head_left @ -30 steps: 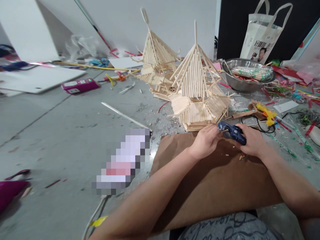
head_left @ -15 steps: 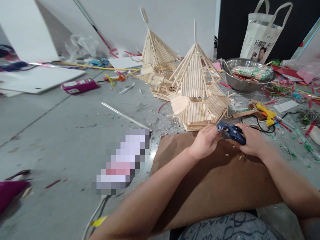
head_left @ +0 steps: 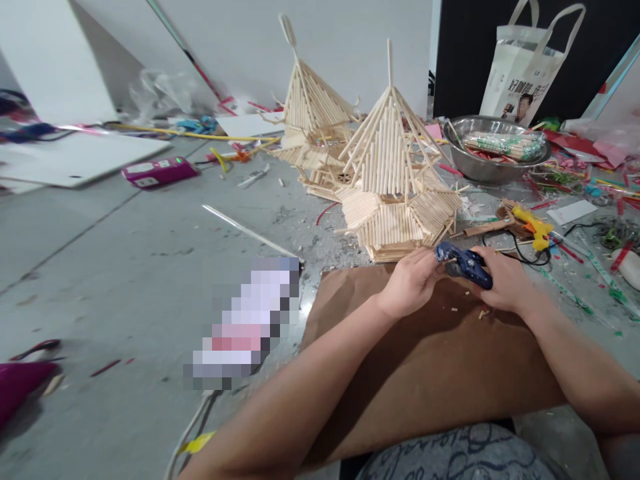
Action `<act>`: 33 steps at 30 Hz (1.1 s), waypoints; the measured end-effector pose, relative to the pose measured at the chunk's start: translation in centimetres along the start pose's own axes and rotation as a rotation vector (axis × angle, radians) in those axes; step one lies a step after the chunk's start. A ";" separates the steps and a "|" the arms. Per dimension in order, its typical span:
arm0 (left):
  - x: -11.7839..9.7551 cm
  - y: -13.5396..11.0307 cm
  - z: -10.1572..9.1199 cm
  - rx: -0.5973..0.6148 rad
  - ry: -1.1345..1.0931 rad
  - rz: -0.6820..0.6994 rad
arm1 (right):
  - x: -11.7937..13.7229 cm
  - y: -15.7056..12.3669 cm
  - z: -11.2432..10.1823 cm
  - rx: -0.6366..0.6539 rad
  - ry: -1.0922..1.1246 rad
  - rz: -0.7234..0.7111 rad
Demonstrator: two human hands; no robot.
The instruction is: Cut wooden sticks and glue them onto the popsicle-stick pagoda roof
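Observation:
My right hand [head_left: 505, 277] is closed around the handles of a dark blue hand cutter [head_left: 470, 267], its head pointing left. Right at that head is my left hand [head_left: 410, 280], its fingers drawn together. A small pale bit, like a stick end, shows at the jaws, but what my left fingers hold is mostly hidden. Below both hands lies a brown cardboard sheet [head_left: 450, 360] with a few short cut stick pieces [head_left: 483, 313] on it. Just beyond my hands stands a pavilion model of wooden sticks [head_left: 393, 147] with a pointed roof.
Behind it is a second stick pavilion [head_left: 315, 100]. A metal bowl [head_left: 495, 173] with packed sticks and a yellow glue gun [head_left: 535, 227] with a black cord are at right. A blurred-out phone-like object [head_left: 245, 320] and a purple box [head_left: 160, 173] lie left. Scraps litter the floor.

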State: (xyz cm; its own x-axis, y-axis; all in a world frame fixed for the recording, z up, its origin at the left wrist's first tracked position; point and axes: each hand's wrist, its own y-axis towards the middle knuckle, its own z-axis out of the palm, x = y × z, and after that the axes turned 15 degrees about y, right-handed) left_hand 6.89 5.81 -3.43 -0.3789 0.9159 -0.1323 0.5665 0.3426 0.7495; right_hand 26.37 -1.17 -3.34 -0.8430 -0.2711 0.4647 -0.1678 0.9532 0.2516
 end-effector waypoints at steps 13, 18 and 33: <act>0.1 0.0 0.2 -0.047 0.012 0.017 | 0.3 0.0 -0.4 0.035 -0.060 0.046; -0.2 0.0 0.2 -0.038 0.015 -0.008 | 0.4 0.0 -0.6 0.065 -0.032 0.067; -0.7 -0.1 0.3 0.042 -0.063 -0.120 | 0.0 -0.1 0.0 -0.026 0.021 0.092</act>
State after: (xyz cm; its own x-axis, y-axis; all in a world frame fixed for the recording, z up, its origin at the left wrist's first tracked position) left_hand 7.34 5.21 -3.62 -0.3997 0.8789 -0.2604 0.5504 0.4573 0.6986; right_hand 26.37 -1.26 -3.34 -0.8433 -0.1851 0.5046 -0.0760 0.9705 0.2289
